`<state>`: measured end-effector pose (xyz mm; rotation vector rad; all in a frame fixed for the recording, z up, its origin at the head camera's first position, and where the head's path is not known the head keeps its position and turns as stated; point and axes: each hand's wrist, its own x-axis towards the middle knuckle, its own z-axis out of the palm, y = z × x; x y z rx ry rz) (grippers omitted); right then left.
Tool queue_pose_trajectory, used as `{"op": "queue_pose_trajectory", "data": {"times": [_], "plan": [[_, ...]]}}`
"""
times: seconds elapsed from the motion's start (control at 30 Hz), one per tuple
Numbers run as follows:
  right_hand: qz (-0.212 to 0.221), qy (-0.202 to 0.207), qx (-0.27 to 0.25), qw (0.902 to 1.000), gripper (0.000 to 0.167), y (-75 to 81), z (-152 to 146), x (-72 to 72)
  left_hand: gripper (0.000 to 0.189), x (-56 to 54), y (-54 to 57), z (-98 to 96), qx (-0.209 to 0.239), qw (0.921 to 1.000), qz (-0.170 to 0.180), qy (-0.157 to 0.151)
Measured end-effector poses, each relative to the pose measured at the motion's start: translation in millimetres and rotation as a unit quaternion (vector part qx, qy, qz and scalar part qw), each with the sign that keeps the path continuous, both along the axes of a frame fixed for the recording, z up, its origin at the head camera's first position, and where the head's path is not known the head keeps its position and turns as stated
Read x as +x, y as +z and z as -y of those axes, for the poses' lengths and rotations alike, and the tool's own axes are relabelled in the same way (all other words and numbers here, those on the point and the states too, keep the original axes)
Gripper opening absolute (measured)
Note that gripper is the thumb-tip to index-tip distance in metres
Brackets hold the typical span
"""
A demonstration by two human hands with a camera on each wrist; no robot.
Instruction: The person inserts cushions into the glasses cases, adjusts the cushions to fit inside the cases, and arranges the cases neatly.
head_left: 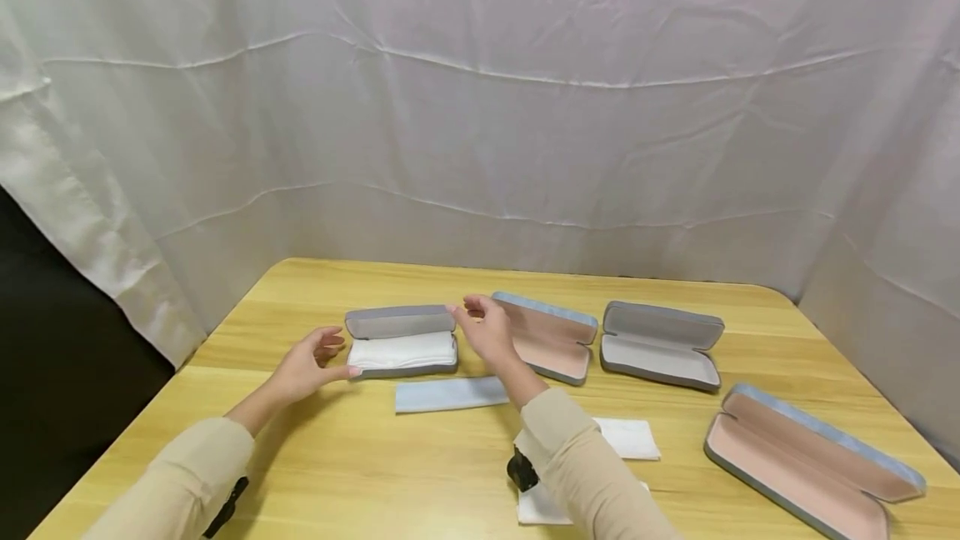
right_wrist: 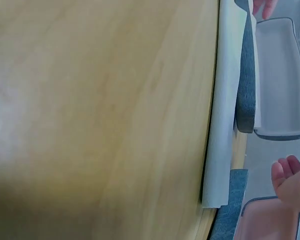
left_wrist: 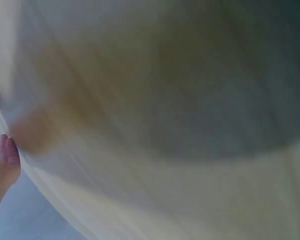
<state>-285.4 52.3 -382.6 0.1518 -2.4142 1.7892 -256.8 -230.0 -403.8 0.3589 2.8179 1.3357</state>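
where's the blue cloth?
Head view, left of centre: the blue cloth lies on the table, on the near side of the open gray case holding white cloth.

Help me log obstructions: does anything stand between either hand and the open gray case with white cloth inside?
Nothing visible does. The left hand is at the left end of the gray case, the right hand at its raised lid's right end. The light-blue strip lies in front, not in between.
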Motion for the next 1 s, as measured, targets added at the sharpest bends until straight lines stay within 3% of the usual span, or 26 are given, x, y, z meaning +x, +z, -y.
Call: {"op": "queue_pose_trajectory", "data": {"times": [0.37,0.7,1.0], "plan": [[0.072,0.057,-0.031,0.9953,0.067,-1.9,-3,-6.0,0.084,-4.1,-5.0,-1.6,-0.036,0.9992,-0.001,-0.017],[0.105,0.080,-0.011,0.9912,0.072,-5.4,-2,-9.2,0.087,-9.8,-6.4,-7.0,-0.038,0.9991,0.001,-0.019],[0.128,0.099,-0.023,0.9866,0.071,-6.8,6,-11.5,0.087,-9.9,-5.9,-8.7,-0.039,0.9991,0.000,-0.017]]}}
